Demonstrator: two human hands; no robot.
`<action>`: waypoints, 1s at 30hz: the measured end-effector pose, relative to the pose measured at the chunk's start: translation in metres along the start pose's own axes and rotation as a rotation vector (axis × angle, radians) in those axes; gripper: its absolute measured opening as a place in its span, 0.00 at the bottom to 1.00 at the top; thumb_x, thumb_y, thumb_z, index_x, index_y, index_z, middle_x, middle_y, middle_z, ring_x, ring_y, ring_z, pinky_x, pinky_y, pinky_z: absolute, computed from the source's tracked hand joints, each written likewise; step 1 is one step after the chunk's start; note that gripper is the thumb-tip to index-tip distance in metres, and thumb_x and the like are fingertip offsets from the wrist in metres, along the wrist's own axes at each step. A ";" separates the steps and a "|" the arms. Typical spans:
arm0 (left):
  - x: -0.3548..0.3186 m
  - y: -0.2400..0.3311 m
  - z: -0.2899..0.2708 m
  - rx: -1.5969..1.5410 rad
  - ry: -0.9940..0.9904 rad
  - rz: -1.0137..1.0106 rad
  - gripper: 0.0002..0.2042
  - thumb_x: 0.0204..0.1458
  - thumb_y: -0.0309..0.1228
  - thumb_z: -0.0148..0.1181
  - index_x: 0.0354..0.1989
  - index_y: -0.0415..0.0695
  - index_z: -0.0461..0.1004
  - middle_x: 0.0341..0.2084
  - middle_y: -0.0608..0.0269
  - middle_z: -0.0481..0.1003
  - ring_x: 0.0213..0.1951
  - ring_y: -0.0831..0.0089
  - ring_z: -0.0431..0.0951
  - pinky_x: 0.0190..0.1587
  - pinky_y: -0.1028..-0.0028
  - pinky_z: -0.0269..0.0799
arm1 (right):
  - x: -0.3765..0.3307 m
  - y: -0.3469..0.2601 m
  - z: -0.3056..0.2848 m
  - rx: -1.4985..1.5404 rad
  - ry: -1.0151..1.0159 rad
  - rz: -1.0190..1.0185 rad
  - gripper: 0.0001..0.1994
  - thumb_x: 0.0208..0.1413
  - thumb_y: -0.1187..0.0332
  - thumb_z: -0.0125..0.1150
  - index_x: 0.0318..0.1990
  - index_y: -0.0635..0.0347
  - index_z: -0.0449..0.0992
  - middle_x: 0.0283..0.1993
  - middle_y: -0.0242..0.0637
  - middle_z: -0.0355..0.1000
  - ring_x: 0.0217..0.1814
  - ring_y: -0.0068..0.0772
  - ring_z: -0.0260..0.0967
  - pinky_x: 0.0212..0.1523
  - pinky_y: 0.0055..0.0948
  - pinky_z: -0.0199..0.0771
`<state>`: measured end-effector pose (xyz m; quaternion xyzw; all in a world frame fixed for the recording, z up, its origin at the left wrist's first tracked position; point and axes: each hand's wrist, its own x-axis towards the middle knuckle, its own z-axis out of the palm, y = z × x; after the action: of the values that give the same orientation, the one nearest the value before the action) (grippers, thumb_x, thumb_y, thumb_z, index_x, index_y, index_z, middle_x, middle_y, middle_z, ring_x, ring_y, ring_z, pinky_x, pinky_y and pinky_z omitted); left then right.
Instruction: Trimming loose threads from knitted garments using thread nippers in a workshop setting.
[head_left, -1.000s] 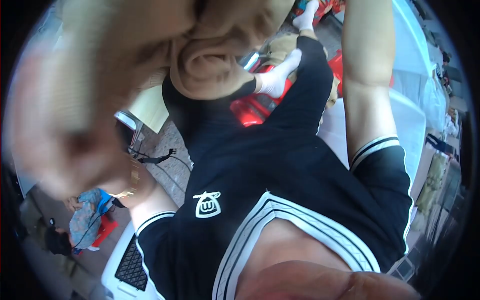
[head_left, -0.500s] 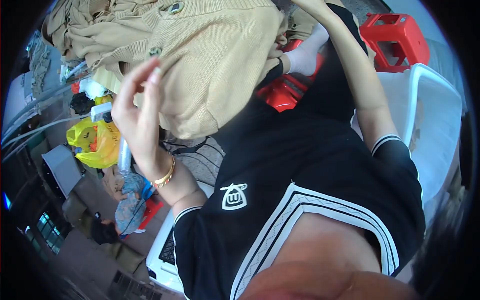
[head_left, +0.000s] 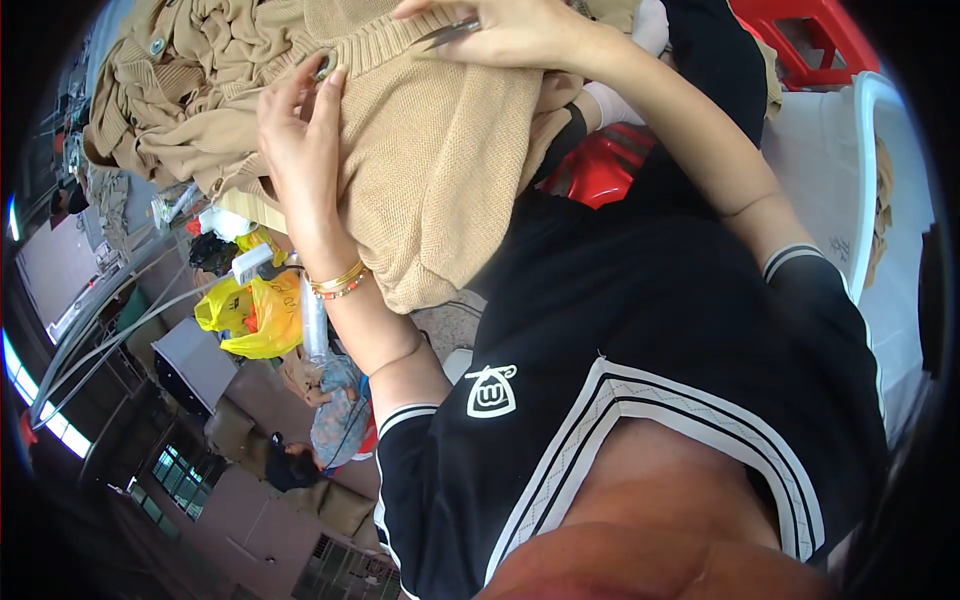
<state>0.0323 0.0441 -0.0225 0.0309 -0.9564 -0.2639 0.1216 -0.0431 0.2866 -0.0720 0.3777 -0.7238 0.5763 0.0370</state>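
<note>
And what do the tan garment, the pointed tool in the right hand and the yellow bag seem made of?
Tan garment: matte knitted yarn, by its visible stitches and ribbed band; fibre unclear. Pointed tool: probably metal, with a greyish, slightly shiny tip. Yellow bag: likely thin plastic film, glossy and crinkled.

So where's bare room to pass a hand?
Over the black-clothed lap, bordered by the tan garment, red plastic and right forearm. Crowded: upper left and top, where left hand, right hand and pointed tool crowd the garment; also beyond the left forearm, around the yellow bag and white item.
</note>
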 end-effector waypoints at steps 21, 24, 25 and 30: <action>-0.111 0.052 -0.058 -0.262 0.166 -0.040 0.09 0.62 0.23 0.60 0.46 0.36 0.82 0.37 0.61 0.82 0.38 0.77 0.77 0.46 0.78 0.70 | -0.040 -0.103 0.001 -0.038 -0.357 -0.272 0.16 0.41 0.71 0.68 0.42 0.53 0.78 0.37 0.29 0.75 0.39 0.38 0.77 0.33 0.34 0.75; -0.130 0.047 -0.041 -0.328 0.146 -0.151 0.12 0.63 0.23 0.58 0.52 0.42 0.82 0.31 0.63 0.77 0.35 0.79 0.73 0.42 0.79 0.67 | -0.051 -0.093 0.011 -0.100 -0.485 -0.280 0.19 0.44 0.69 0.73 0.46 0.56 0.80 0.41 0.32 0.77 0.30 0.33 0.75 0.29 0.28 0.73; -0.133 0.041 -0.038 -0.301 0.179 -0.007 0.12 0.63 0.23 0.57 0.52 0.43 0.82 0.31 0.63 0.77 0.34 0.79 0.73 0.41 0.79 0.67 | -0.052 -0.094 0.012 -0.090 -0.512 -0.253 0.18 0.45 0.68 0.74 0.46 0.56 0.80 0.40 0.32 0.77 0.30 0.33 0.75 0.29 0.28 0.73; -0.130 0.034 -0.035 -0.213 0.160 0.125 0.08 0.60 0.25 0.61 0.46 0.41 0.82 0.38 0.61 0.77 0.36 0.71 0.75 0.42 0.75 0.70 | -0.052 -0.088 0.016 -0.074 -0.488 -0.274 0.17 0.47 0.68 0.75 0.45 0.58 0.80 0.40 0.33 0.77 0.29 0.32 0.74 0.28 0.27 0.73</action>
<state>0.1675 0.0720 -0.0036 -0.0211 -0.9103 -0.3523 0.2163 0.0522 0.2943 -0.0322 0.5977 -0.6740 0.4314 -0.0471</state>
